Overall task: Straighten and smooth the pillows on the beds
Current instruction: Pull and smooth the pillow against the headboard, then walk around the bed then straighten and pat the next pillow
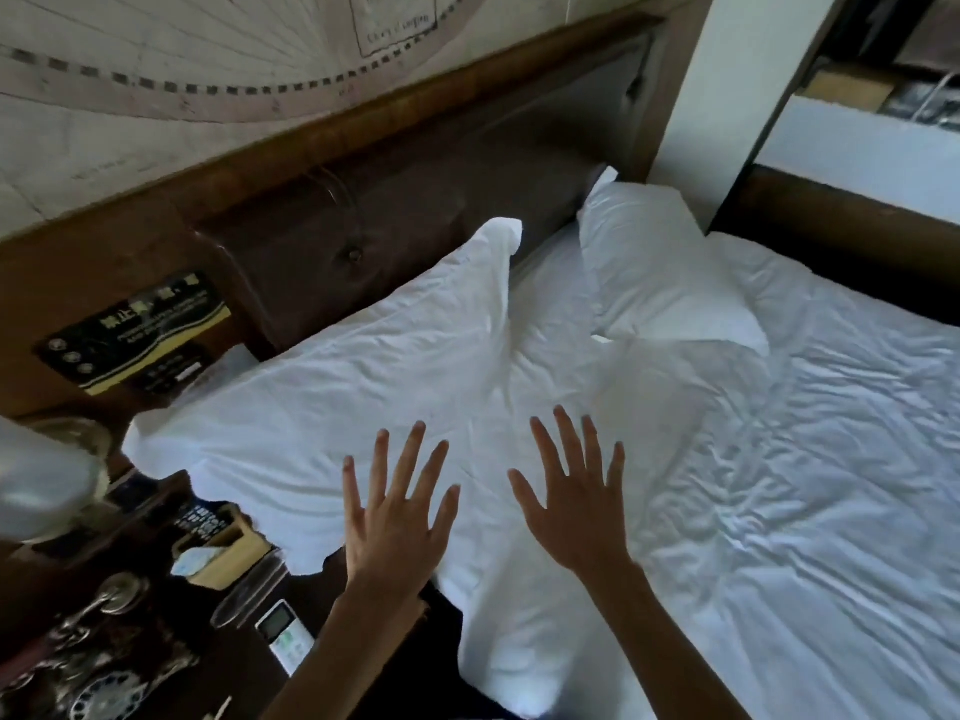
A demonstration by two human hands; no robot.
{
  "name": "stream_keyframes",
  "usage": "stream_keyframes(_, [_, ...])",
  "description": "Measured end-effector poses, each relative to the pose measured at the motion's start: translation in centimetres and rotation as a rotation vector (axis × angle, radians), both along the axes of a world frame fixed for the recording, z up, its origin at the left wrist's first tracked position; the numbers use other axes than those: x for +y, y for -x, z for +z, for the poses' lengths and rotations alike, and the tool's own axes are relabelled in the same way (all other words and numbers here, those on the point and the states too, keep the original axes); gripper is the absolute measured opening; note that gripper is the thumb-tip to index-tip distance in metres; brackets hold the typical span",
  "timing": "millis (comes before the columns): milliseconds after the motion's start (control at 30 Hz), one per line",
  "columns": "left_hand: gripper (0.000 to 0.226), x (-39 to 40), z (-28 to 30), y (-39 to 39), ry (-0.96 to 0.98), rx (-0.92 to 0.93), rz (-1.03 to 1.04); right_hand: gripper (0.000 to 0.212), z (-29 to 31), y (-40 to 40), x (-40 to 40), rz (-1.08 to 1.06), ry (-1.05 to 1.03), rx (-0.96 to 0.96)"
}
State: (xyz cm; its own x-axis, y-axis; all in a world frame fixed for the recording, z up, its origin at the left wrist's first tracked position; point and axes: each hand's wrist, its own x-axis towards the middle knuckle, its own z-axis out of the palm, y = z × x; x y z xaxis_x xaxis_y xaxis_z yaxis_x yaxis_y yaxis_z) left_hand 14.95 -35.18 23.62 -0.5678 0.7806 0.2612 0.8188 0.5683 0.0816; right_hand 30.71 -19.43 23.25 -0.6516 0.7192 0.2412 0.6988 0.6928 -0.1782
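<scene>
A large white pillow lies wrinkled at the head of the bed, its far corner sticking up against the brown padded headboard. My left hand and my right hand are spread flat, fingers apart, over the pillow's near edge, holding nothing. I cannot tell if the palms touch the fabric. A second white pillow rests further right by the headboard, one corner folded. The white sheet is creased all over.
A dark nightstand stands at the left with a tissue box, a white remote control, an ornate old telephone and a lamp shade. A white wall column rises behind the second pillow.
</scene>
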Motion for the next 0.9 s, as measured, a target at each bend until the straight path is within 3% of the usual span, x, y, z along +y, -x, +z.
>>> stream_keyframes(233, [0.058, -1.5, -1.8, -2.0, -0.130, 0.055, -0.399, 0.068, -0.5, -5.7, -8.3, -0.343, 0.000, -0.036])
stream_keyframes(500, [0.057, -2.5, -1.5, -8.6, -0.082, -0.009, -0.742, 0.065, 0.5, -15.1, -18.2, -0.722, 0.119, -0.082])
stream_keyframes(900, [0.052, -5.1, 0.2, -30.6, -0.066, -0.083, -1.316, 0.064, 1.8, -34.0, -32.8, -1.291, 0.219, 0.033])
